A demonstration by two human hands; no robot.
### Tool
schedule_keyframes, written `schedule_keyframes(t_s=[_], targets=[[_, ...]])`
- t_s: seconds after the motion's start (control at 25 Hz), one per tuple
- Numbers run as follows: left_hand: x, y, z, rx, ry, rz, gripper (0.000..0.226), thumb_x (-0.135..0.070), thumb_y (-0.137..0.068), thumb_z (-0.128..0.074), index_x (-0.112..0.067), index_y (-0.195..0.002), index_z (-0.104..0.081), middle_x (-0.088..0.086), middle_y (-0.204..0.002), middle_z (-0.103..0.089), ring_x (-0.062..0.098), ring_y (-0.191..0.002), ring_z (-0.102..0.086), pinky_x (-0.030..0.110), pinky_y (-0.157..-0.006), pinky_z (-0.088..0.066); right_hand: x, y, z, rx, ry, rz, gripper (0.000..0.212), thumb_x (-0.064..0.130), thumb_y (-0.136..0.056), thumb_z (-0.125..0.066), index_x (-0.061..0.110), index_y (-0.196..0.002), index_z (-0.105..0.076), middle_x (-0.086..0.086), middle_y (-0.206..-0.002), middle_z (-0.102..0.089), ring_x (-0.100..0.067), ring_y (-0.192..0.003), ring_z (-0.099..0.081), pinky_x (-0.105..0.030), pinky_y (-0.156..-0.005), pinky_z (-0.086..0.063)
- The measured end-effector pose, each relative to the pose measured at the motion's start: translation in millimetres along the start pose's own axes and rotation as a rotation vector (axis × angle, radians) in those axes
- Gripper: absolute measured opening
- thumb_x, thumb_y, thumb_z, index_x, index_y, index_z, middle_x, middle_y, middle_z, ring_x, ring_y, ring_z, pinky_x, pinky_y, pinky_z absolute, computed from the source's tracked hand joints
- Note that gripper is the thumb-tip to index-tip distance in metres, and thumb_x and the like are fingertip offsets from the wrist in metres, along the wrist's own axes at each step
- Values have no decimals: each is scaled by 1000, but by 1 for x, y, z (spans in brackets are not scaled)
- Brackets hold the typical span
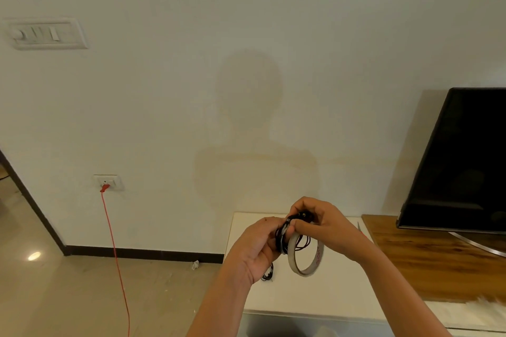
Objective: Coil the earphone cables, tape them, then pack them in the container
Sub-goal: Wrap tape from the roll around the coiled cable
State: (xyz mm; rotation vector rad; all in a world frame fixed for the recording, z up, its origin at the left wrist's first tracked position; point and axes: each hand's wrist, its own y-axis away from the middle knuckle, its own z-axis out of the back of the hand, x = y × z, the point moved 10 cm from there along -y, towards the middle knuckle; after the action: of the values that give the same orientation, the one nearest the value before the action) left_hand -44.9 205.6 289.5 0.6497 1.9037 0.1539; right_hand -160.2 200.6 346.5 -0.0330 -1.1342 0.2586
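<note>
A black coiled earphone cable (294, 230) is held up between both hands above the white table (336, 295). My left hand (254, 252) grips the coil's left side. My right hand (320, 217) pinches the top of the coil, where the earbuds show. A roll of pale tape (306, 257) hangs just below my right hand, with loops of cable passing through it. A second black cable bundle (268, 273) lies on the table, partly hidden behind my left wrist. No container is in view.
A black TV screen (462, 161) stands on a wooden surface (438, 262) to the right. A thin blade-like object (359, 227) lies by my right forearm. A red cord (116, 254) hangs from a wall socket (107, 181) down to the floor at left.
</note>
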Motion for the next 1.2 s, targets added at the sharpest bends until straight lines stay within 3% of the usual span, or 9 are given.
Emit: schedule_keyframes(t_s=[0.16,0.32,0.44,0.56,0.68,0.84,0.96,1.04,1.2], targets=[[-7,0,5,-77,-91,-109,12,-5,-85,-65,2,-91,-73,12,-73,-70,15,-61,-65,26,-65,-52,-6,-1,1,-12,37,-16,6,18,-85,-67,22,-89,-65,-2,-86,-72,-23,-87,-68,-42,-84,-56],[-11,1,11,-135,-225,-172,22,-22,-87,-67,-5,-79,-78,12,-77,-75,19,-76,-68,34,-84,-50,-6,-2,-1,-8,43,-5,5,19,-86,-66,21,-90,-65,-3,-87,-72,-21,-86,-69,-41,-85,-56],[-18,2,11,-114,-350,-219,26,-33,-83,-72,-9,-75,-79,10,-79,-76,17,-83,-71,31,-90,-49,-3,-2,-3,-1,69,11,6,16,-86,-65,21,-91,-66,-1,-86,-72,-19,-84,-68,-37,-82,-57],[-26,6,9,-118,-454,-267,25,-32,-83,-72,-9,-77,-79,5,-73,-76,4,-67,-68,17,-74,-44,-2,-2,-4,-8,97,16,7,16,-86,-65,23,-89,-65,0,-84,-71,-17,-82,-67,-35,-79,-57],[-34,11,10,-172,-575,-333,23,-32,-85,-70,-14,-73,-78,2,-71,-76,9,-73,-71,11,-65,-42,-3,-2,-6,-5,108,30,6,19,-86,-66,24,-89,-65,1,-84,-71,-17,-82,-68,-36,-79,-57],[-40,12,9,-187,-754,-412,26,-35,-86,-67,-16,-71,-76,2,-72,-75,24,-80,-70,34,-75,-54,-2,-1,-10,8,120,40,5,19,-86,-65,24,-89,-65,3,-86,-71,-15,-84,-69,-36,-81,-56],[-37,3,11,-163,-855,-383,33,-40,-87,-65,-12,-73,-77,8,-74,-74,32,-74,-63,36,-68,-48,1,0,-12,6,126,53,5,18,-87,-66,22,-90,-65,5,-86,-71,-11,-82,-68,-33,-79,-56],[-32,-5,16,-154,-877,-304,39,-41,-87,-64,-4,-79,-75,10,-74,-70,24,-68,-54,32,-67,-40,1,1,-14,16,113,54,5,17,-87,-66,21,-91,-66,6,-87,-70,-10,-83,-67,-31,-78,-56],[-17,-12,22,-63,-726,-110,30,-33,-89,-66,-4,-87,-75,11,-89,-75,20,-86,-67,32,-91,-52,1,1,-13,14,96,71,11,15,-85,-69,22,-94,-68,13,-91,-68,-6,-89,-65,-24,-82,-54]])
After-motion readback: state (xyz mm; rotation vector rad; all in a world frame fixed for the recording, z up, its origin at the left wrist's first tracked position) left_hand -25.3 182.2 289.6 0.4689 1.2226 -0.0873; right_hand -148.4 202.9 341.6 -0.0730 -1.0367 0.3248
